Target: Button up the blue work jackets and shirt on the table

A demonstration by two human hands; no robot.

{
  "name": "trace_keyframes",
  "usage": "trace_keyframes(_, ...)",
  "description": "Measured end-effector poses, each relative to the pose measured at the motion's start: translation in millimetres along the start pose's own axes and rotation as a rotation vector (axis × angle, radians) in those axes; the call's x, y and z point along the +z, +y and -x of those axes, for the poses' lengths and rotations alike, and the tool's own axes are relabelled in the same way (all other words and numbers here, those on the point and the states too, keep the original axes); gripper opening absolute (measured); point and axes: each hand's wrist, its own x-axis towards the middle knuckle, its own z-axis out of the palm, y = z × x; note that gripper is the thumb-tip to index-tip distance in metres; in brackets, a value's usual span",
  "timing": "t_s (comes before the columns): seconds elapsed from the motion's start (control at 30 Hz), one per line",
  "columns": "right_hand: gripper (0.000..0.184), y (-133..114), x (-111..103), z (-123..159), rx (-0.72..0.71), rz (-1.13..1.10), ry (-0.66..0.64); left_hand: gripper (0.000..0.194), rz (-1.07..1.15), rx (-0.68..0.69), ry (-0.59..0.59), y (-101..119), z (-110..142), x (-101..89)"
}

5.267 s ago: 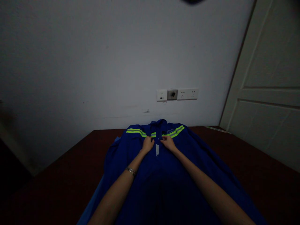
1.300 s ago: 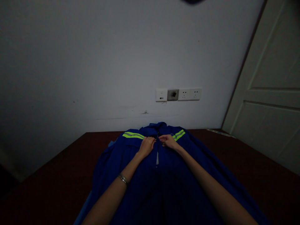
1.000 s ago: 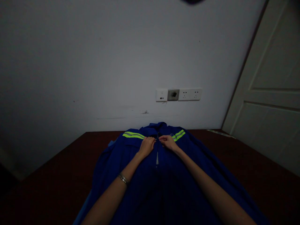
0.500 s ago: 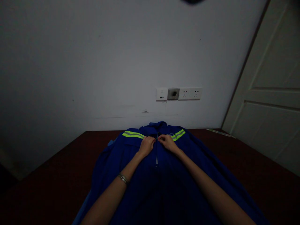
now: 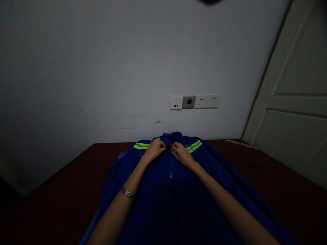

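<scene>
A dark blue work jacket (image 5: 178,197) with yellow-green reflective stripes (image 5: 194,145) lies flat on a dark red table (image 5: 61,190), collar toward the wall. My left hand (image 5: 154,148) and my right hand (image 5: 181,153) rest on the chest just below the collar, either side of the front opening. Both have their fingers curled and pinched on the fabric edges there. What exactly the fingertips grip is too small to see. A bracelet (image 5: 127,192) sits on my left wrist.
A white wall stands right behind the table, with a row of sockets (image 5: 195,101) above the collar. A pale door (image 5: 296,112) is at the right. A lighter blue cloth edge (image 5: 90,228) shows under the jacket at the left.
Both hands have moved up the jacket front, from mid-chest toward the collar; the left hand now covers part of the left stripe. The jacket itself has hardly shifted.
</scene>
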Motion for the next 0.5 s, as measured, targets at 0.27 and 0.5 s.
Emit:
trace_keyframes(0.27,0.007,-5,-1,-1,-0.058,0.110,0.030,0.028,0.244,-0.308,-0.151,7,0,25.8)
trace_keyframes(0.5,0.008,-8,-4,-3,-0.061,0.131,0.032,0.020,0.245,-0.402,-0.113,16,0,25.1)
